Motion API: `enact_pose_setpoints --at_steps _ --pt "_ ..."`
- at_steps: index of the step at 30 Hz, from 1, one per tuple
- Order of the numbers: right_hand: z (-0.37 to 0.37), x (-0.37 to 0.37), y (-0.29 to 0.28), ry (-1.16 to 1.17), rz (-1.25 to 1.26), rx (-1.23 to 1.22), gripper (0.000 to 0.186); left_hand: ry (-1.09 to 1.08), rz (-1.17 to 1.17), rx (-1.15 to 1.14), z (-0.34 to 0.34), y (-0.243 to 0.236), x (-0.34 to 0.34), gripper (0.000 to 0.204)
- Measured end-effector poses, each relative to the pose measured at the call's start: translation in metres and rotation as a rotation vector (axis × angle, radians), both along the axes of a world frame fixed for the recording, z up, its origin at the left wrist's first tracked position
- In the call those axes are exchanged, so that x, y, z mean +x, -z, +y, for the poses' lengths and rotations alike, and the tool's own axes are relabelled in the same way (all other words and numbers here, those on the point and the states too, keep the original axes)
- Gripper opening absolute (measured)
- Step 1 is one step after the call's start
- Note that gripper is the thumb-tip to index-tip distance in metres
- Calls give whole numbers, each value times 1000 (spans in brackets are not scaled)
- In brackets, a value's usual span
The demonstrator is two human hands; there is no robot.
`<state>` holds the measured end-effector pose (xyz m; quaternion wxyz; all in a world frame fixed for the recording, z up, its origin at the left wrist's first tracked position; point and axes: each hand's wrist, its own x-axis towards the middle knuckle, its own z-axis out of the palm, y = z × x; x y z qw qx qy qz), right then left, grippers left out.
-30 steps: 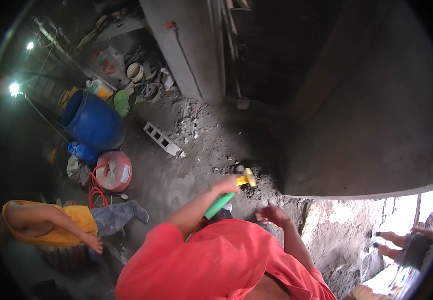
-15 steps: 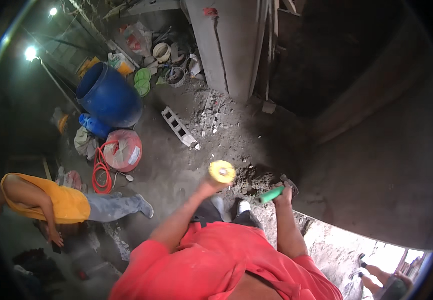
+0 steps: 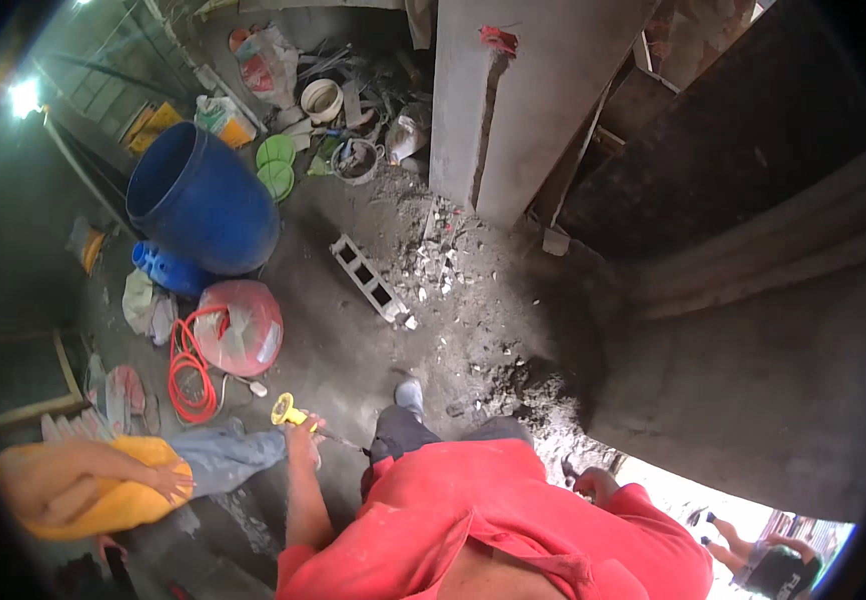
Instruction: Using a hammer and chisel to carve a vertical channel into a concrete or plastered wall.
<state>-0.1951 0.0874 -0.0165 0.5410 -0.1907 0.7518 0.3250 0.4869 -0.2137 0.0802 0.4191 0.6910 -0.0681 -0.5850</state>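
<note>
The left hand (image 3: 303, 428) is gripping a chisel (image 3: 286, 408): the fingers are wrapping closely round its yellow handle, leaving no visible gap. The round yellow guard is facing up and to the left, and the thin dark shaft is pointing toward the left thigh; whether the tip is touching the trousers (image 3: 403, 436) is not showing clearly.

The right hand (image 3: 598, 485) is resting low beside the red shirt (image 3: 473, 500), partly hidden. Its fingers appear to be curling, and a small dark object (image 3: 568, 467) is lying at them; the view is not revealing whether the hand is holding it.

Ahead of the feet, loose rubble (image 3: 523, 388) is covering part of the floor. A hollow concrete block (image 3: 371, 280) is lying farther ahead, to the left. Beyond it, a column (image 3: 553, 110) is carrying a long groove (image 3: 490, 130), with broken pieces lying near its foot. Judging by these, some cutting is showing as done; the debris is lying uncleared, and the remaining amount is not showing. The chisel is standing well apart from the column.

On the left, a blue barrel (image 3: 203, 200) is leaning behind a wrapped red roll (image 3: 240, 328), and a co-worker in a yellow vest (image 3: 138, 490) is standing near the chisel.
</note>
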Motion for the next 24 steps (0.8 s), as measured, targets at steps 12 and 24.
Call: enact_pose_setpoints --at_steps 12,24 --pt "-246 131 -33 269 -189 -353 24 561 -40 -465 -351 -101 -69 41" --pt "-453 146 -9 638 -87 -646 21 1358 -511 -1150 -566 -178 -244 33"
